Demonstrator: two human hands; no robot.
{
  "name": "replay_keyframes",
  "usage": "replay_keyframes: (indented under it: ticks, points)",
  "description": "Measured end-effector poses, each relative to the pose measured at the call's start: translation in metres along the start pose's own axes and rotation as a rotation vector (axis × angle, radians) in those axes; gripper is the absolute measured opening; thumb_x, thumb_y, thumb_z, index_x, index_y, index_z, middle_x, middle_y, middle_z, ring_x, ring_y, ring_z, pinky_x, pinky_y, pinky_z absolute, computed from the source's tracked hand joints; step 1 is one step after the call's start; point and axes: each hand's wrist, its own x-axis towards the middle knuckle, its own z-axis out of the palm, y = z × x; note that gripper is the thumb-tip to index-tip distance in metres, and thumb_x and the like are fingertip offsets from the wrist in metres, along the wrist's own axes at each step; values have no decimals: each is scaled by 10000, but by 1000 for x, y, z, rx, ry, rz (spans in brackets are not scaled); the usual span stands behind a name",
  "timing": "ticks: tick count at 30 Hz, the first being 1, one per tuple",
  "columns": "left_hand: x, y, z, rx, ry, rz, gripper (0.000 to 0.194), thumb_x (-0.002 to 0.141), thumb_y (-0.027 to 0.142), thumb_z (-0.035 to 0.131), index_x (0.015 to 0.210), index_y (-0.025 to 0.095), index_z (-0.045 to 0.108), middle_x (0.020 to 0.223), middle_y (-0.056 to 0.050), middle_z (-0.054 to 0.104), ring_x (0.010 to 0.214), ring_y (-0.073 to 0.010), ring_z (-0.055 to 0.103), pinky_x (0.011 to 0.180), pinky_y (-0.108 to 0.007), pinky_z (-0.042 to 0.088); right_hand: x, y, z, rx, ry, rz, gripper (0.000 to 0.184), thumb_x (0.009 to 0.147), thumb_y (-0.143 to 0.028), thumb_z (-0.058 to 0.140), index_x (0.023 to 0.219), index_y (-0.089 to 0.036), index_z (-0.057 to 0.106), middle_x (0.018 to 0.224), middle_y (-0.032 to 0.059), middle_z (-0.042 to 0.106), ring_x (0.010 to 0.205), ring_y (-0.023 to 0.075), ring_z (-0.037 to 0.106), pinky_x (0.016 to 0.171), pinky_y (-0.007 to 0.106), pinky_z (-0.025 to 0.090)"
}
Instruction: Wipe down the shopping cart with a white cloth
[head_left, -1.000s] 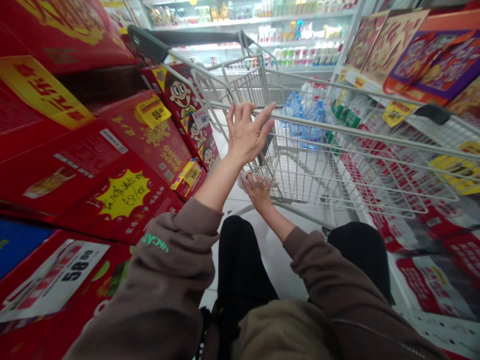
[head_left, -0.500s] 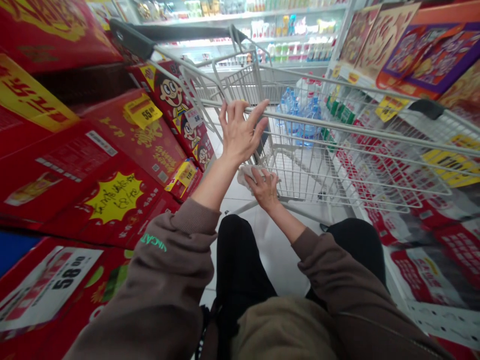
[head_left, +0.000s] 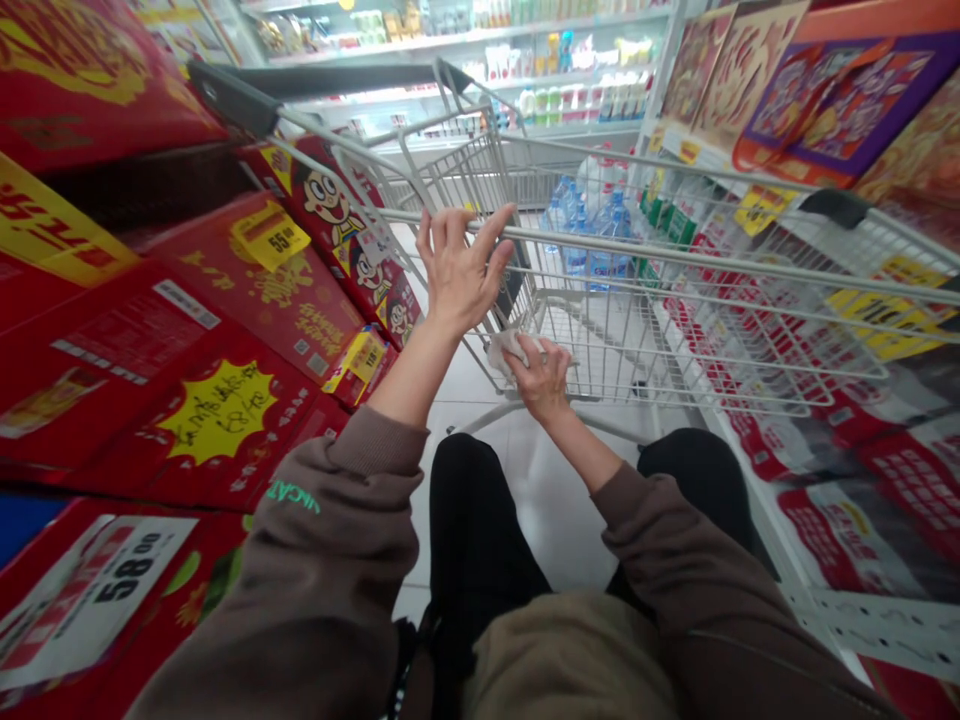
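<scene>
A wire shopping cart [head_left: 675,330] stands in front of me in a store aisle. My left hand [head_left: 457,270] rests on the top rail of the cart's side, its fingers stretched out and apart. Lower down, my right hand [head_left: 544,375] is closed on a white cloth [head_left: 501,350] and presses it against the lower wires of the cart's side. Both arms wear brown sleeves.
Red gift boxes [head_left: 225,330] with yellow price tags are stacked along the left. More boxed goods [head_left: 832,110] line the right. Blue water bottles [head_left: 592,230] stand beyond the cart, and a refrigerated shelf [head_left: 540,70] runs across the back. White floor tiles [head_left: 547,500] show below.
My right hand with the cloth has moved a little to the right and upward along the cart's lower wires. The left hand keeps its place on the rail.
</scene>
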Motion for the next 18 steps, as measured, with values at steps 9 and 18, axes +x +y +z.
replay_keyframes:
  ticks: [9, 18]
  points:
    - [2, -8, 6, 174, 114, 92, 570, 1006, 653, 204, 1437, 476, 532, 1308, -54, 644, 1404, -304, 426, 1262, -583, 161, -43, 20, -7, -5, -136, 9, 273, 941, -161, 558, 1092, -290, 745, 1337, 86, 653, 1198, 282, 465, 939, 462, 336]
    - [5, -2, 4, 57, -34, 30, 599, 1002, 640, 187, 1503, 467, 465, 1365, -51, 619, 1470, -311, 359, 1283, -571, 122, -29, 55, -25, -46, -234, -157, 248, 1001, -197, 504, 1088, -276, 723, 1351, 65, 648, 1223, 269, 453, 969, 479, 304]
